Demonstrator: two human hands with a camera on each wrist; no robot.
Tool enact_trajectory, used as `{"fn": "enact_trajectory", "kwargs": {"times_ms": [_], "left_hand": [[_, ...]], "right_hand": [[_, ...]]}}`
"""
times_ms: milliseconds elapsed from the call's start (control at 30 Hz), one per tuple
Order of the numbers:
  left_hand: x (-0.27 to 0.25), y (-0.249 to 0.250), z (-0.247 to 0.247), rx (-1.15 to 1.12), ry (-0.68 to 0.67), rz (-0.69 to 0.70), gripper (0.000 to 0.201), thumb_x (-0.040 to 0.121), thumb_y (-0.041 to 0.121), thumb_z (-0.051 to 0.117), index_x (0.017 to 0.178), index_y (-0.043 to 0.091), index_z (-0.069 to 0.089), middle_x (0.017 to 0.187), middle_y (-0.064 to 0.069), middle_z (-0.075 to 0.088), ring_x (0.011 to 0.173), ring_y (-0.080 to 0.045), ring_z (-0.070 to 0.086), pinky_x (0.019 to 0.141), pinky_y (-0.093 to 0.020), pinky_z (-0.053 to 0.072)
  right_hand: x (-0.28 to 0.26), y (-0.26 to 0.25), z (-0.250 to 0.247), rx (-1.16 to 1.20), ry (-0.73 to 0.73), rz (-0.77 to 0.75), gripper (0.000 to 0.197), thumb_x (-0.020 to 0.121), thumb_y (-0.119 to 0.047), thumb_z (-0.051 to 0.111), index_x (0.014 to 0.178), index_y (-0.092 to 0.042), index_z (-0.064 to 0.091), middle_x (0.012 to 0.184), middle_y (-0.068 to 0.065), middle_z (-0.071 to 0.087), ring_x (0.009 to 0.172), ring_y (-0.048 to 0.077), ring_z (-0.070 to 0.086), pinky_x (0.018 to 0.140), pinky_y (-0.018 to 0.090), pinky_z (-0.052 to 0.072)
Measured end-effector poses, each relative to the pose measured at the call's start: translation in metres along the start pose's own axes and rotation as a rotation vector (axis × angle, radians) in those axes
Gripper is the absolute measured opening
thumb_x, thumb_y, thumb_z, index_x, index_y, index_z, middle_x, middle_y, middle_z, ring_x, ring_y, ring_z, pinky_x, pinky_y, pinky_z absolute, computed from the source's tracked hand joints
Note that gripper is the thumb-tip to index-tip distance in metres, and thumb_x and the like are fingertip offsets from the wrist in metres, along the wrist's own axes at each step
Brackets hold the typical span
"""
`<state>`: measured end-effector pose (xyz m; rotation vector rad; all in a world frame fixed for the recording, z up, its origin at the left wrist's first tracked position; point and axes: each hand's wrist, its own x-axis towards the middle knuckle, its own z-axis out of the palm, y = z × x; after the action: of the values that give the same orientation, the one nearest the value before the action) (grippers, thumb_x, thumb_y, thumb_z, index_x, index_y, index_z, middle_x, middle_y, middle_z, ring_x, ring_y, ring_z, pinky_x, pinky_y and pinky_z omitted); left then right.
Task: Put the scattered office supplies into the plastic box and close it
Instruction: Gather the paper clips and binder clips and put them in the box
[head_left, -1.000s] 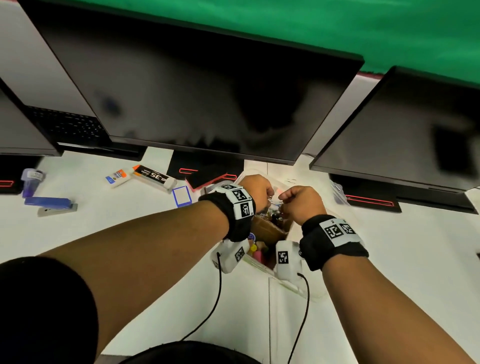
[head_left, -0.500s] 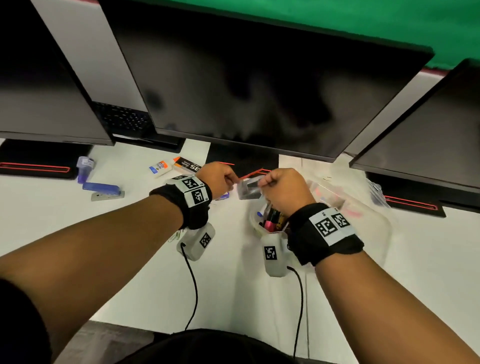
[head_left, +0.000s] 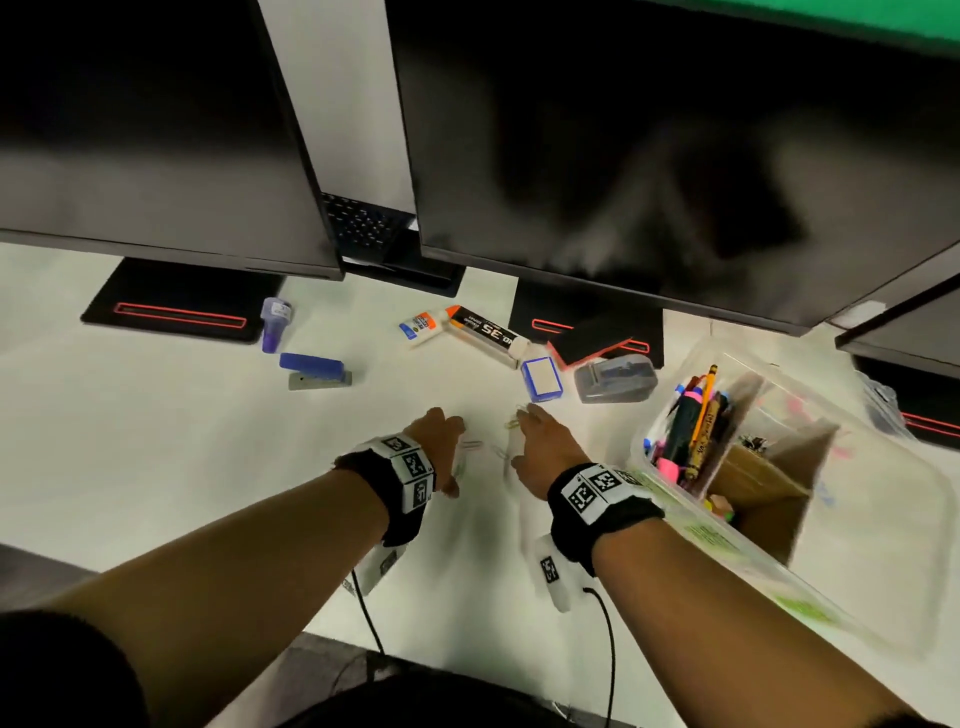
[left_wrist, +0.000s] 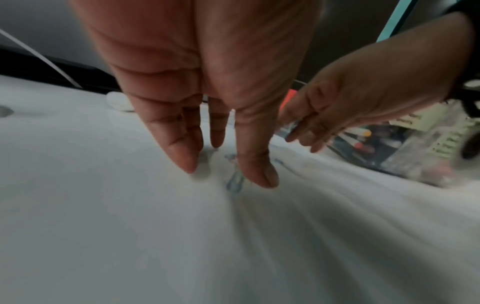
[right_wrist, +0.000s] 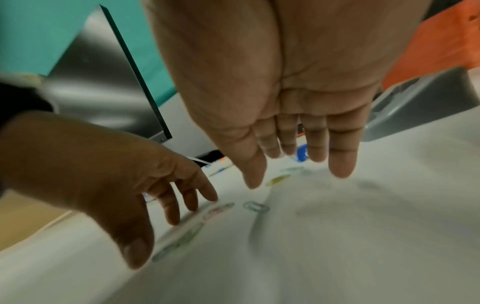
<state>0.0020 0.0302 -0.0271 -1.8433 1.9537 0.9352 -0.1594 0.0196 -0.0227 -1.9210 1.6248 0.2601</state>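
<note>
Office supplies lay strewn across the white bench (head_left: 156, 467), awaiting the box. Farthest left stood a small purple bottle (head_left: 274, 323), with a blue stapler (head_left: 313, 370) just beside it. Near the middle, a white glue bottle (head_left: 418, 326) touched a black-labelled tube (head_left: 488, 335), and a blue-edged rectangular eraser (head_left: 542, 379) sat next to a grey tape dispenser (head_left: 614, 378). In front of these, coloured wire paper clips (right_wrist: 255, 206) were scattered flat, presumably hard to lift singly. The left hand (head_left: 439, 444) and right hand (head_left: 543, 447) hovered over them, fingers (left_wrist: 255, 164) straight, spread and holding nothing, seemingly poised to gather the clips together. At the right, the clear plastic box (head_left: 862, 525) stood open, already holding upright pens (head_left: 691, 431) and a brown cardboard divider (head_left: 758, 488).
</note>
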Motion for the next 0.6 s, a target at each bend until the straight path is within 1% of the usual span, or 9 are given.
{"fn": "enact_trajectory", "kwargs": {"times_ms": [100,167,233,267,333,400,500,533,600], "left_hand": [[0.005,-0.005,0.009,-0.072,0.053,0.005,0.092,0.068,0.023,0.082,0.143,0.015,0.030,0.137,-0.014,0.035,0.125,-0.034,0.044,0.106,-0.038,0.038],[0.010,-0.007,0.010,-0.138,0.079,-0.010,0.085,0.070,0.020,0.080,0.142,0.016,0.033,0.136,-0.012,0.037,0.124,-0.033,0.046,0.105,-0.037,0.040],[0.014,-0.010,0.011,-0.184,0.111,-0.017,0.076,0.073,0.016,0.077,0.139,0.017,0.038,0.135,-0.011,0.040,0.123,-0.031,0.047,0.103,-0.034,0.039],[0.016,-0.010,0.012,-0.203,0.127,-0.017,0.071,0.074,0.014,0.076,0.136,0.016,0.041,0.133,-0.011,0.042,0.121,-0.031,0.048,0.102,-0.033,0.039],[0.018,-0.009,0.014,-0.229,0.151,-0.006,0.061,0.076,0.013,0.073,0.131,0.015,0.047,0.129,-0.012,0.046,0.117,-0.031,0.051,0.099,-0.032,0.040],[0.019,-0.005,0.017,-0.220,0.156,0.013,0.053,0.079,0.014,0.070,0.128,0.013,0.050,0.127,-0.013,0.048,0.116,-0.030,0.051,0.098,-0.032,0.039],[0.021,-0.003,0.020,-0.195,0.181,0.039,0.047,0.082,0.016,0.067,0.126,0.012,0.051,0.127,-0.013,0.049,0.117,-0.029,0.050,0.097,-0.030,0.038],[0.022,-0.002,0.020,-0.193,0.186,0.040,0.046,0.083,0.018,0.067,0.126,0.012,0.051,0.126,-0.013,0.050,0.117,-0.029,0.050,0.097,-0.030,0.038],[0.022,0.000,0.020,-0.185,0.192,0.038,0.044,0.083,0.020,0.067,0.124,0.011,0.053,0.125,-0.012,0.050,0.116,-0.029,0.051,0.096,-0.030,0.040]], "right_hand": [[0.017,0.000,0.011,-0.052,-0.025,0.017,0.078,0.090,-0.025,0.058,0.150,-0.012,0.009,0.160,0.004,0.000,0.145,0.027,0.013,0.119,0.034,0.017],[0.022,0.000,0.016,-0.105,-0.027,0.028,0.083,0.087,-0.030,0.062,0.150,-0.014,0.010,0.160,0.003,0.002,0.145,0.029,0.012,0.118,0.039,0.021],[0.025,-0.002,0.020,-0.156,0.001,0.008,0.075,0.087,-0.031,0.062,0.147,-0.012,0.020,0.158,0.004,0.012,0.142,0.031,0.018,0.115,0.040,0.025],[0.024,-0.004,0.021,-0.158,0.027,-0.007,0.067,0.088,-0.028,0.060,0.144,-0.010,0.028,0.156,0.005,0.018,0.139,0.031,0.023,0.113,0.039,0.028],[0.023,-0.009,0.026,-0.133,0.092,-0.041,0.043,0.089,-0.017,0.054,0.130,-0.006,0.047,0.146,0.009,0.035,0.128,0.032,0.036,0.106,0.035,0.034],[0.020,-0.013,0.032,-0.116,0.138,-0.066,0.027,0.088,-0.011,0.049,0.112,-0.005,0.059,0.128,0.011,0.049,0.115,0.032,0.046,0.097,0.032,0.037],[0.019,-0.014,0.039,-0.024,0.191,-0.063,0.021,0.086,-0.006,0.047,0.099,-0.002,0.064,0.110,0.015,0.057,0.104,0.032,0.053,0.087,0.031,0.037],[0.019,-0.014,0.040,0.002,0.203,-0.059,0.022,0.086,-0.005,0.047,0.098,-0.001,0.065,0.107,0.017,0.059,0.102,0.032,0.054,0.085,0.030,0.037],[0.018,-0.014,0.039,0.043,0.224,-0.045,0.025,0.086,-0.005,0.048,0.105,-0.003,0.063,0.108,0.017,0.060,0.103,0.032,0.054,0.087,0.029,0.038]]}}
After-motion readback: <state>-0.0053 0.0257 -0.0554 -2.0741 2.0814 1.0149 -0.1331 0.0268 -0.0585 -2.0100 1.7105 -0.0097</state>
